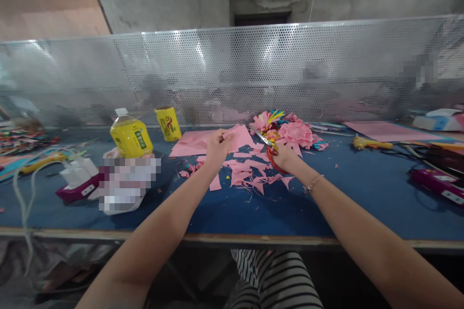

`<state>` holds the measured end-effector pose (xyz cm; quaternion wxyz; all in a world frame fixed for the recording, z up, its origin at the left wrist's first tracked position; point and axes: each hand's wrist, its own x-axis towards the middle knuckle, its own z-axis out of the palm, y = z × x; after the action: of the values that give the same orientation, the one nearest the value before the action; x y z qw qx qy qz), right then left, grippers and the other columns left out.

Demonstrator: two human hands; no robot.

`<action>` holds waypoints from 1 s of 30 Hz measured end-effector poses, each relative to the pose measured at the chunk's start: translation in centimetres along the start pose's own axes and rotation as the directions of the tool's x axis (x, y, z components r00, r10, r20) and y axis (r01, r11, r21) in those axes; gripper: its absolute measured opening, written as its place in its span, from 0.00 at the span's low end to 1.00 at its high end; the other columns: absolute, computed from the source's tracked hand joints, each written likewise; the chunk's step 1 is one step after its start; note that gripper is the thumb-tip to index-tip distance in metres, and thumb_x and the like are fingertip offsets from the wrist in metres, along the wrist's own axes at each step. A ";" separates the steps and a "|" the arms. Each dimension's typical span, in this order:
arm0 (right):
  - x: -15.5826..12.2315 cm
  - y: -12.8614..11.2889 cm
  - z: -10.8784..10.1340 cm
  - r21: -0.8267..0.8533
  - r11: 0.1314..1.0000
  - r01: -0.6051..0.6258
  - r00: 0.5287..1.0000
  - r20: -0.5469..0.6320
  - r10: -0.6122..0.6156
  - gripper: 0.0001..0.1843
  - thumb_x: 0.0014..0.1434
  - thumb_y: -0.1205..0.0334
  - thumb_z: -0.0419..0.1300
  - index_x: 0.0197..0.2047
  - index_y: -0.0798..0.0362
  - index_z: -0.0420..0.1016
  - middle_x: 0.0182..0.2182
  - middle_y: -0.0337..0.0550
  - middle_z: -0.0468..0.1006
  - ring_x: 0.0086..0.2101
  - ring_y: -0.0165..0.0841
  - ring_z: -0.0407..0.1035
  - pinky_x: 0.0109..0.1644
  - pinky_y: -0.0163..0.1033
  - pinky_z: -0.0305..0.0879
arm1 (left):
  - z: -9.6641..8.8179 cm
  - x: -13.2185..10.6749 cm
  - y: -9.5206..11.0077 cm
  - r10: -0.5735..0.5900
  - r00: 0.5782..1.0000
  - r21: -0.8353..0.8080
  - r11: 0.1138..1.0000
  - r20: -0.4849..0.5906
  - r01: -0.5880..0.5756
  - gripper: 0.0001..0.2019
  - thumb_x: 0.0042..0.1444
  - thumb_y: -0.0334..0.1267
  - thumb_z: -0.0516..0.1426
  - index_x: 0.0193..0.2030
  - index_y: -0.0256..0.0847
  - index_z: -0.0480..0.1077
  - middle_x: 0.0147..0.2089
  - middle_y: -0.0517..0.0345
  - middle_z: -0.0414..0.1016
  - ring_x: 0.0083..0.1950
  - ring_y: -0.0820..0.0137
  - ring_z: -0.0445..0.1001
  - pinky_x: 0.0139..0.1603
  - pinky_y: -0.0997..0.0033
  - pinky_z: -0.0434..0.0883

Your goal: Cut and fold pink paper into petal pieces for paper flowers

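My left hand (pixel 218 144) pinches a sheet of pink paper (pixel 238 136), raised a little above more pink paper (pixel 184 143) on the table. In my right hand (pixel 284 158) is a pair of scissors (pixel 272 150) with red handles, its blades pointing up and left toward the held sheet. The blades look apart from the paper, though the gap is hard to judge. Cut pink scraps (pixel 241 171) are strewn below both hands. Just behind the scissors sits a heap of pink paper flowers (pixel 295 133) with yellow and blue strips.
A yellow-labelled bottle (pixel 131 137), a yellow can (pixel 168 124) and a purple power strip (pixel 78 190) with white plugs stand left. Rightward lie a yellow glue gun (pixel 371 144), cables and another purple power strip (pixel 437 184). A perforated metal screen (pixel 203 72) closes the table's back.
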<state>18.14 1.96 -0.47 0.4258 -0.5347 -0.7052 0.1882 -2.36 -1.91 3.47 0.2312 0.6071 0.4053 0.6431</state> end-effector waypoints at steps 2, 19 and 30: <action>0.4 1.3 -0.9 -0.192 0.979 0.069 0.998 0.006 -0.069 0.07 0.39 0.64 0.60 0.22 0.54 0.64 0.21 0.43 0.68 0.30 0.37 0.64 0.33 0.39 0.56 | 0.3 0.0 -0.4 -0.070 0.997 -0.080 0.994 0.038 0.073 0.09 0.46 0.41 0.53 0.32 0.38 0.65 0.17 0.67 0.61 0.14 0.80 0.60 0.14 0.81 0.57; -1.8 -3.2 0.5 0.290 0.924 0.251 0.966 -0.015 -0.258 0.08 0.51 0.60 0.50 0.25 0.54 0.65 0.20 0.35 0.62 0.23 0.26 0.57 0.29 0.34 0.55 | 3.2 -3.0 0.3 -0.387 0.760 -0.119 0.850 0.521 0.514 0.11 0.44 0.33 0.56 0.37 0.37 0.65 0.28 0.56 0.73 0.26 0.72 0.72 0.29 0.71 0.70; -1.9 -3.7 0.1 0.246 0.947 0.206 0.978 -0.017 -0.208 0.06 0.47 0.61 0.53 0.26 0.56 0.65 0.20 0.36 0.64 0.22 0.25 0.57 0.28 0.33 0.54 | 2.9 -2.1 -1.6 -0.332 0.835 -0.105 0.904 0.439 0.414 0.11 0.40 0.40 0.59 0.26 0.34 0.66 0.21 0.62 0.67 0.22 0.77 0.67 0.28 0.71 0.69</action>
<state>16.02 -1.07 1.41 0.5027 -0.4001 -0.7306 0.2310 0.48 -2.01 0.76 0.4910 0.6115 0.3933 0.4799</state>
